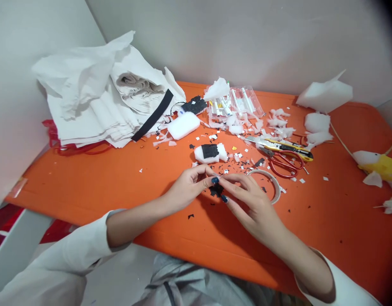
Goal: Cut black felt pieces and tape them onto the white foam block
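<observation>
A small ragged piece of black paper [216,190] shows between my hands, above the orange table. My left hand [196,183] pinches at its upper edge with thumb and forefinger. From the other side my right hand [251,202] closes on it, forefinger at the top and thumb lower down; the fingers partly hide it. Just beyond the fingertips lies a white foam piece [199,154] with a black patch [210,151] wrapped over its middle. A ring of tape [277,189] lies flat beside my right hand.
Red-handled scissors [287,165] and a yellow box cutter [291,148] lie to the right among paper scraps. Behind are a clear marker case [251,102], a white foam block [183,125] and a white paper stack [87,110]. A yellow-and-white figure [382,165] is far right.
</observation>
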`<action>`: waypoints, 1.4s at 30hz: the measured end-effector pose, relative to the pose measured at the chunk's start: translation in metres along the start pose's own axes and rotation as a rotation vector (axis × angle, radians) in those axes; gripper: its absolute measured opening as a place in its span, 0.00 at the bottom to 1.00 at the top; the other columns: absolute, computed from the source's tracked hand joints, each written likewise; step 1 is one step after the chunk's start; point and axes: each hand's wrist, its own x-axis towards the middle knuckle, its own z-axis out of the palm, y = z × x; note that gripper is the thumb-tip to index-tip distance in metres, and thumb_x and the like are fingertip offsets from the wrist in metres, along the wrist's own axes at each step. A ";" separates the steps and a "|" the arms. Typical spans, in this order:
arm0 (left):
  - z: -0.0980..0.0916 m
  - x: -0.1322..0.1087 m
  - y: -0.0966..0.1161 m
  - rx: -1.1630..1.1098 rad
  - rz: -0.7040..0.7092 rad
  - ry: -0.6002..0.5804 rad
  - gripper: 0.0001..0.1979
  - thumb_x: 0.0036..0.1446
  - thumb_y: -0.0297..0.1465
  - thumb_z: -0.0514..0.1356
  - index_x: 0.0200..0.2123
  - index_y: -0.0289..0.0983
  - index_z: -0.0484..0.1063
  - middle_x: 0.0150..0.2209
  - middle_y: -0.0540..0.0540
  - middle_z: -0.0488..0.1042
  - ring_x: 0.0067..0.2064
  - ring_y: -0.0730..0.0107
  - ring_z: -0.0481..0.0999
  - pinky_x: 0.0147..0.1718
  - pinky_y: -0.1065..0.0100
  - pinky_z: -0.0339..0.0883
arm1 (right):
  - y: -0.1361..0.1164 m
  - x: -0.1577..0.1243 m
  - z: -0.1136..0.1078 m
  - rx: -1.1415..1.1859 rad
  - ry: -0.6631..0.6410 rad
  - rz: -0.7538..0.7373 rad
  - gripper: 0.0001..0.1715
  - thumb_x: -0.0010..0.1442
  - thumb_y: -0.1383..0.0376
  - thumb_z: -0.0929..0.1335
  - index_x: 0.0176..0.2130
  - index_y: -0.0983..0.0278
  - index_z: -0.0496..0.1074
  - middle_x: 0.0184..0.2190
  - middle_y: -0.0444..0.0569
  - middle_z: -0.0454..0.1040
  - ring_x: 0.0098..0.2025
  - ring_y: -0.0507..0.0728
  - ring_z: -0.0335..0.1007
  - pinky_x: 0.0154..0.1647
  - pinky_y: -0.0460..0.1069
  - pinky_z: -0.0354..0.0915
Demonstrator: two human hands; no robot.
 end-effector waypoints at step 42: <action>-0.003 -0.007 0.000 0.638 0.243 -0.031 0.06 0.59 0.34 0.62 0.32 0.38 0.77 0.32 0.48 0.76 0.37 0.69 0.73 0.39 0.69 0.65 | -0.006 0.003 -0.005 -0.011 0.149 0.054 0.06 0.63 0.70 0.66 0.38 0.60 0.71 0.34 0.49 0.72 0.37 0.57 0.68 0.36 0.52 0.65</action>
